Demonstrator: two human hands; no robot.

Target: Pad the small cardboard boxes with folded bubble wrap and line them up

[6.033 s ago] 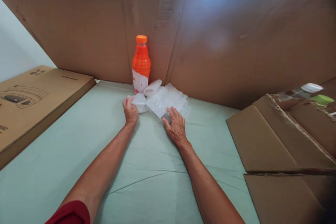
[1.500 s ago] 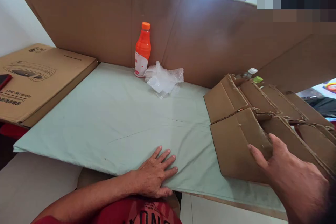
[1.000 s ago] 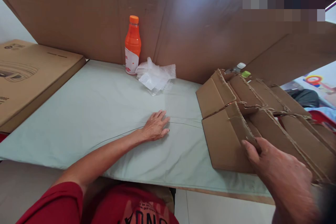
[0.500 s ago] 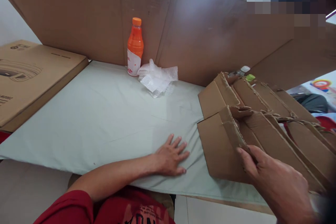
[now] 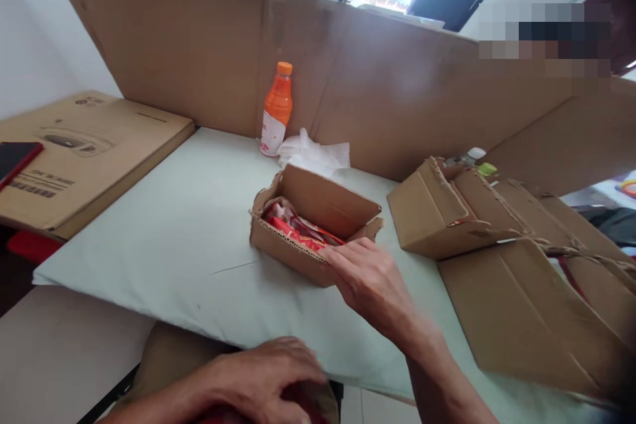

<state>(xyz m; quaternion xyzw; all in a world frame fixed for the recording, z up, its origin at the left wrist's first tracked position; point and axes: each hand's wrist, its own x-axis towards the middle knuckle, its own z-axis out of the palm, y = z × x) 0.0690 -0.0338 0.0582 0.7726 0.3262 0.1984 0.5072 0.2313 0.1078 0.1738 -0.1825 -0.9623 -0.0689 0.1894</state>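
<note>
A: The fingers (image 5: pixel 348 257) of the right hand (image 5: pixel 372 281) lie loosely spread over the near right corner of the small open carton (image 5: pixel 313 225), their tips on its front wall. They clamp nothing; they just rest on it.

B: Where does the carton stand?

A: On the desk (image 5: pixel 163 232), about midway along it, under a pale green cover. Red packets (image 5: pixel 298 228) lie inside, and the back flap stands up.

B: And the left hand (image 5: pixel 268 377)?

A: Low at the near edge, below the desk top, curled and somewhat blurred. I cannot tell whether it grips anything.

B: How would you handle the carton well from here?

A: I judge that a steady palm on the front wall with the thumb at the corner would stop it sliding on the cloth. The walls look thin and torn along the rim, so press gently.

B: What lies around it?

A: Just behind, bubble wrap (image 5: pixel 315 156) and an orange bottle (image 5: pixel 277 109) against the tall cardboard screen (image 5: pixel 422 93). To the right, a stack of torn cardboard cartons (image 5: pixel 501 245); at the left edge, a flat printed box (image 5: pixel 94 152).
</note>
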